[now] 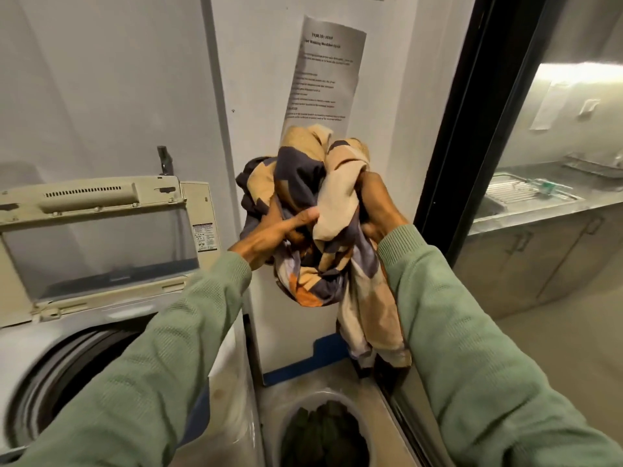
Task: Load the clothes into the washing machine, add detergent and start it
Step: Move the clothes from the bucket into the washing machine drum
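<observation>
Both hands hold up a bunched patterned cloth (323, 210) in beige, dark grey and orange, at chest height in front of the wall. My left hand (276, 230) grips its left side, my right hand (377, 210) its right side, and one end hangs down below. The top-loading washing machine (30, 338) stands at the lower left with its lid (101, 237) raised and its round drum opening (67, 369) showing. Below the cloth, a white laundry basket (296, 406) on the floor holds dark green clothes (323, 433).
A printed notice (323, 75) is stuck on the white wall behind the cloth. A dark door frame (472, 129) with glass runs down the right, with a steel sink counter (532, 203) beyond it. A tap (165, 160) sits above the machine.
</observation>
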### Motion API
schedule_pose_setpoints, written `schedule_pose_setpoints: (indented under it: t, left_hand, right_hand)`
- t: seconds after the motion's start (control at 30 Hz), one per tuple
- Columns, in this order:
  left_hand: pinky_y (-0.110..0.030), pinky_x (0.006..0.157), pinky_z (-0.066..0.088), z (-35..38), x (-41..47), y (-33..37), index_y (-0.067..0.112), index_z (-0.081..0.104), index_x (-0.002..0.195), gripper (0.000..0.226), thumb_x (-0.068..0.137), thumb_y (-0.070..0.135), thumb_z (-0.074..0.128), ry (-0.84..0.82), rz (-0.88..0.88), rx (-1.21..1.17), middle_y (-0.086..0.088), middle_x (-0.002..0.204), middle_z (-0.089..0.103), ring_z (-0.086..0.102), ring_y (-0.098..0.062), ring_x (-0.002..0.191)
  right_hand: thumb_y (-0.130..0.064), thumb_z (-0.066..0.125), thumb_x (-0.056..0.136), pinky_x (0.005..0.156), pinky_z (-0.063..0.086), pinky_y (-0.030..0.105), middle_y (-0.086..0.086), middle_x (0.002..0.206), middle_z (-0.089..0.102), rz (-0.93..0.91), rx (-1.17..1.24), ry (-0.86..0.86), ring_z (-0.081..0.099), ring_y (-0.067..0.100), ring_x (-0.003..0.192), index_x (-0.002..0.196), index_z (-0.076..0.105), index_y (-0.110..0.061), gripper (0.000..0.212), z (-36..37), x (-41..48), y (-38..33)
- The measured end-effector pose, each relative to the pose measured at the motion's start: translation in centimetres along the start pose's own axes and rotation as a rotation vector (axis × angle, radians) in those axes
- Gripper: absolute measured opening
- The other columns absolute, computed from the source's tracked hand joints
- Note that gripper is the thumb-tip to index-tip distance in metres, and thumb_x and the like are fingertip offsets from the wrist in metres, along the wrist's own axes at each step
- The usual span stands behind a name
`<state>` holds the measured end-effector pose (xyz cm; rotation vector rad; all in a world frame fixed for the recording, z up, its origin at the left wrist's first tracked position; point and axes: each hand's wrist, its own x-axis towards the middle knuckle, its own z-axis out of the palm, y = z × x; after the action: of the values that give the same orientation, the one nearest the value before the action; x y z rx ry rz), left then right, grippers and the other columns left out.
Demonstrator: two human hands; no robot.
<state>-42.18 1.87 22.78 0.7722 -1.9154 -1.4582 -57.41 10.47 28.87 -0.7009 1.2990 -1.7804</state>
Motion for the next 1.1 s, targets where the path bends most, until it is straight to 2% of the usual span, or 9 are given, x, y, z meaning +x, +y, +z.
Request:
schedule_pose_setpoints:
  t: [0.1,0.2,0.27,0.43,0.57,0.67,0.8,0.93,1.1]
  left_hand:
    - [-0.041,0.11,0.039,1.4,-0.9,0.2,0.033,0.032,0.145,0.105,0.059,0.058,0.086,0.0,-0.01,0.065,0.007,0.143,0.05,0.047,-0.016,0.131]
    - [-0.032,0.093,0.054,2.3,-0.6,0.1,0.023,0.064,0.117,0.055,0.068,0.035,0.087,0.088,-0.031,-0.071,0.002,0.115,0.071,0.066,-0.017,0.108]
    - [-0.024,0.073,0.059,3.0,-0.9,0.4,0.022,0.068,0.103,0.039,0.068,0.025,0.086,0.259,-0.032,-0.192,-0.002,0.104,0.073,0.07,-0.018,0.092]
    - [-0.031,0.086,0.053,2.8,0.1,-0.1,0.026,0.068,0.103,0.047,0.059,0.037,0.081,0.56,-0.148,-0.195,0.01,0.101,0.069,0.066,-0.015,0.091]
    - [-0.025,0.07,0.055,2.9,-0.1,-0.1,0.017,0.072,0.092,0.02,0.072,0.016,0.073,0.624,-0.186,-0.471,-0.002,0.093,0.074,0.068,-0.014,0.074]
    - [-0.023,0.065,0.055,3.3,-0.3,-0.3,0.013,0.07,0.094,0.02,0.074,0.013,0.074,0.68,-0.2,-0.584,-0.003,0.088,0.072,0.068,-0.015,0.072]
    - [-0.039,0.08,0.06,2.4,1.1,-2.0,0.015,0.066,0.116,0.078,0.042,0.033,0.08,0.772,-0.207,-0.623,-0.004,0.101,0.073,0.071,-0.022,0.086]
    - [-0.04,0.079,0.061,1.5,2.0,-3.0,0.011,0.061,0.121,0.083,0.042,0.029,0.081,0.789,-0.204,-0.655,-0.007,0.105,0.072,0.072,-0.022,0.088]
    - [-0.024,0.057,0.057,2.1,-0.9,0.6,0.01,0.066,0.097,0.024,0.074,0.011,0.072,0.763,-0.182,-0.72,-0.006,0.091,0.073,0.07,-0.017,0.072]
  right_hand:
    - [-0.022,0.045,0.09,0.074,0.054,0.031,0.02,0.1,0.069,0.068,-0.007,-0.085,0.066,0.028,0.088,0.115,0.06,-0.003,0.034,0.6,-0.6,0.1]
    - [-0.023,0.046,0.091,0.081,0.054,0.033,0.016,0.096,0.07,0.147,-0.118,-0.204,0.066,0.026,0.086,0.108,0.062,-0.003,0.03,0.8,-1.9,-0.5]
    - [-0.027,0.046,0.091,0.07,0.054,0.029,0.009,0.09,0.066,0.139,-0.251,-0.242,0.063,0.02,0.079,0.108,0.058,-0.006,0.03,0.7,-2.2,-0.7]
    - [-0.025,0.061,0.086,0.058,0.045,0.02,0.011,0.084,0.059,0.033,-0.34,-0.292,0.053,0.017,0.07,0.1,0.063,-0.007,0.023,-0.3,-1.1,-0.2]
    - [-0.011,0.071,0.08,0.079,0.052,0.02,0.01,0.104,0.069,-0.162,-0.243,-0.294,0.067,0.018,0.094,0.111,0.068,-0.002,0.033,-1.9,-1.1,0.6]
    - [-0.031,0.083,0.072,0.099,0.042,0.021,-0.003,0.134,0.053,-0.284,-0.611,-0.233,0.049,0.012,0.124,0.142,0.044,-0.012,0.083,-3.7,-1.6,2.4]
    - [-0.077,0.08,0.038,0.12,0.02,0.047,-0.003,0.162,0.012,-0.263,-1.177,-0.154,0.011,0.019,0.149,0.154,-0.004,-0.029,0.151,-6.4,-2.4,6.7]
    - [-0.065,0.087,0.039,0.111,0.005,0.072,-0.005,0.161,-0.019,-0.115,-1.314,-0.129,-0.007,0.025,0.15,0.144,-0.031,-0.039,0.16,-8.4,-2.7,11.7]
    - [-0.059,0.081,0.051,0.108,0.029,0.064,0.014,0.156,0.016,0.129,-0.945,0.225,0.028,0.042,0.139,0.149,-0.011,-0.039,0.136,-10.3,-1.9,15.4]
